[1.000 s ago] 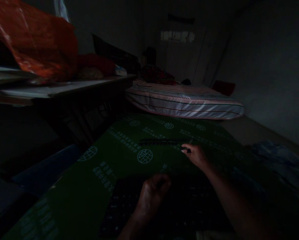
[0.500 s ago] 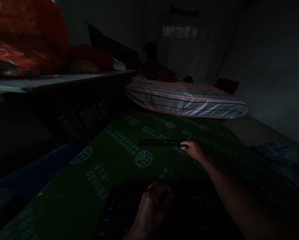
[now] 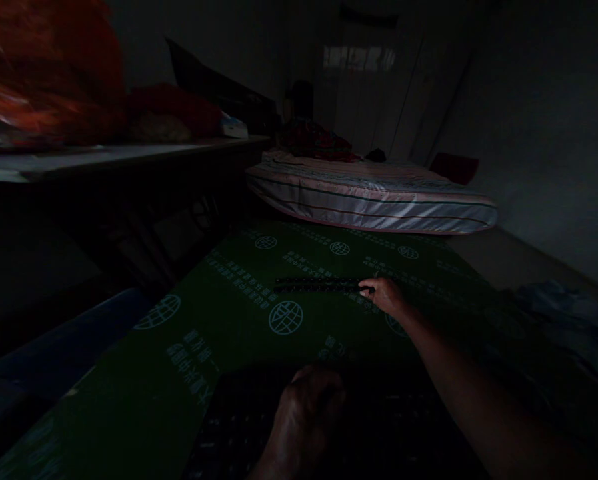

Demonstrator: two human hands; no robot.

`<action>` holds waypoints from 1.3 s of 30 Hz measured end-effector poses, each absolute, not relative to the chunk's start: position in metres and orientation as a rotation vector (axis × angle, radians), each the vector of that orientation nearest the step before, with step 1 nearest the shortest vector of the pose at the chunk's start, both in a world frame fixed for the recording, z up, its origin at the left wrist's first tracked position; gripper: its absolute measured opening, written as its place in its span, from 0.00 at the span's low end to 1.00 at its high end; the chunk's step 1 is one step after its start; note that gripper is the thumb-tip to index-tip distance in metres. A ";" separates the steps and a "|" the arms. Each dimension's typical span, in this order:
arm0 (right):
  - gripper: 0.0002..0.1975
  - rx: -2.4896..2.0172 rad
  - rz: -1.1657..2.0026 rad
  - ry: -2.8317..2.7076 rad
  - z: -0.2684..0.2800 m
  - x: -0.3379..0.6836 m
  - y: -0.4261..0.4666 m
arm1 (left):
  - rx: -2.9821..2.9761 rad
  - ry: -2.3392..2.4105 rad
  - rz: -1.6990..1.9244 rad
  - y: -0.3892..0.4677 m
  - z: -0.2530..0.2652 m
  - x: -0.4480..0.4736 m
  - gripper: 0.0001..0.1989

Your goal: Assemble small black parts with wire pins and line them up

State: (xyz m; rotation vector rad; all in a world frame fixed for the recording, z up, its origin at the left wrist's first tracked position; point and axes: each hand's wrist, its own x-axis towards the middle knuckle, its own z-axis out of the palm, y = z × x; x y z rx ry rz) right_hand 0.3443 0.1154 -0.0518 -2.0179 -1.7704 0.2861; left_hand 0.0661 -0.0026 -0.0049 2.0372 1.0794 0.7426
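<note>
My right hand (image 3: 383, 295) reaches out over the green board (image 3: 239, 333). Its thumb and fingers pinch the right end of a long, narrow black strip (image 3: 319, 288) with small pale marks along it; a thin dark line runs beside its far edge. Close to me lies a broad black thing with rows of pale marks (image 3: 229, 427), much like a keyboard, largely lost in the dark. My left hand (image 3: 311, 407) is over it with the fingers curled in; whatever they hold, if anything, is hidden.
A striped mattress (image 3: 369, 200) stands beyond the board. On the left, a table (image 3: 143, 155) carries an orange plastic bag (image 3: 53, 80) and a small white box (image 3: 233, 127). Dark cloth (image 3: 559, 313) lies at right. The room is very dim.
The view has shifted slightly. Both hands stay almost where they were, the right one still pinching the strip's end.
</note>
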 end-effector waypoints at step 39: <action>0.14 -2.051 0.266 -1.812 -0.048 0.343 0.115 | 2.092 1.083 0.663 -0.003 -0.008 0.066 0.06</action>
